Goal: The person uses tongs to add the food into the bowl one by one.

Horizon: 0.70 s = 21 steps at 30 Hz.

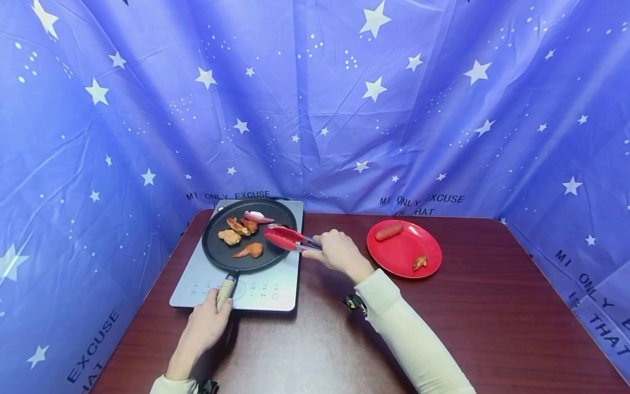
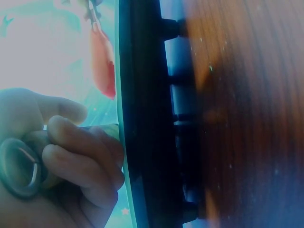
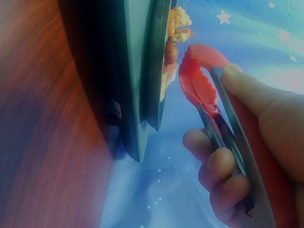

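Note:
My left hand (image 1: pixel 205 324) grips the light-coloured handle (image 1: pixel 225 291) of a round black frying pan (image 1: pixel 270 261); in the left wrist view its fingers (image 2: pixel 78 164) curl round that handle. With my right hand (image 1: pixel 340 253) I hold red-tipped tongs (image 1: pixel 285 237), their heads over the pan's right side. The right wrist view shows the tong heads (image 3: pixel 199 76) apart with nothing between them. In the pan lie a drumstick-shaped piece (image 1: pixel 250 250), a breaded piece (image 1: pixel 229 237), browned wing-like pieces (image 1: pixel 237 226) and a pink-and-white piece (image 1: pixel 258 217).
The pan sits on a silver induction cooker (image 1: pixel 187 293) on the dark red wooden table (image 1: pixel 472 328). To the right is a red plate (image 1: pixel 398 254) bearing a sausage (image 1: pixel 389 231) and a small browned piece (image 1: pixel 420 263). A blue star-patterned curtain (image 1: pixel 315 109) stands behind the table and along both sides.

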{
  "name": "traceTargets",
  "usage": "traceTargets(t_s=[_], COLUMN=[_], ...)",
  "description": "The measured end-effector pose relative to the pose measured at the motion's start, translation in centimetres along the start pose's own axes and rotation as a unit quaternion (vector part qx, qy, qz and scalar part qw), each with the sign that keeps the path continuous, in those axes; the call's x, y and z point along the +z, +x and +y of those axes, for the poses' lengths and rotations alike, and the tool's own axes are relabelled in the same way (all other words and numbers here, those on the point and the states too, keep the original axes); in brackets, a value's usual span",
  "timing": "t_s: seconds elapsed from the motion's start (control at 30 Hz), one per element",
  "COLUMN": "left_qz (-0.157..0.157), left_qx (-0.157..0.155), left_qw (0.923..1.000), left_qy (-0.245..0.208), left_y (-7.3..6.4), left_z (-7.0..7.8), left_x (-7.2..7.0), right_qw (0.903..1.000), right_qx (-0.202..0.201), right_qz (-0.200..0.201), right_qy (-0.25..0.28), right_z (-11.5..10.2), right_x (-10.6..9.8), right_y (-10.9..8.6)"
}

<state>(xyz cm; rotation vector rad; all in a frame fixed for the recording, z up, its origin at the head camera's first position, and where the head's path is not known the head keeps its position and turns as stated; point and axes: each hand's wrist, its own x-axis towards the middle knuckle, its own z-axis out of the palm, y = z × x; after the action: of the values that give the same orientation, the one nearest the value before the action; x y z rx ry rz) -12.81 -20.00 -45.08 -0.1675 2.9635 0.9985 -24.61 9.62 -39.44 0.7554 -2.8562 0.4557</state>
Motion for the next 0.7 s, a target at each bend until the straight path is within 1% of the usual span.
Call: traceTargets(t_s=[0.17, 0.33, 0.53, 0.7], left_qz=[0.0, 0.001, 0.001, -0.002], left_qx=[0.002, 0.004, 0.005, 0.003], left_qw=[1.0, 1.0, 1.0, 1.0], left_qy=[0.0, 0.001, 0.004, 0.001], left_y=[-0.07, -0.1, -0.05, -0.04], left_z=[-0.01, 0.02, 0.01, -0.02], left_x=[-0.03, -0.04, -0.02, -0.04], right_qw=[0.9998, 0.9994, 0.9985, 0.9979], right_qx=[-0.002, -0.012, -0.001, 0.01], right_qz=[-0.009, -0.004, -0.01, -0.02], right_qy=[-0.017, -0.031, -0.053, -0.061], right_z=[-0.36, -0.45, -0.58, -0.92], right_x=[0.16, 0.39, 0.38, 0.31], right_y=[0.27, 0.46, 0.68, 1.01])
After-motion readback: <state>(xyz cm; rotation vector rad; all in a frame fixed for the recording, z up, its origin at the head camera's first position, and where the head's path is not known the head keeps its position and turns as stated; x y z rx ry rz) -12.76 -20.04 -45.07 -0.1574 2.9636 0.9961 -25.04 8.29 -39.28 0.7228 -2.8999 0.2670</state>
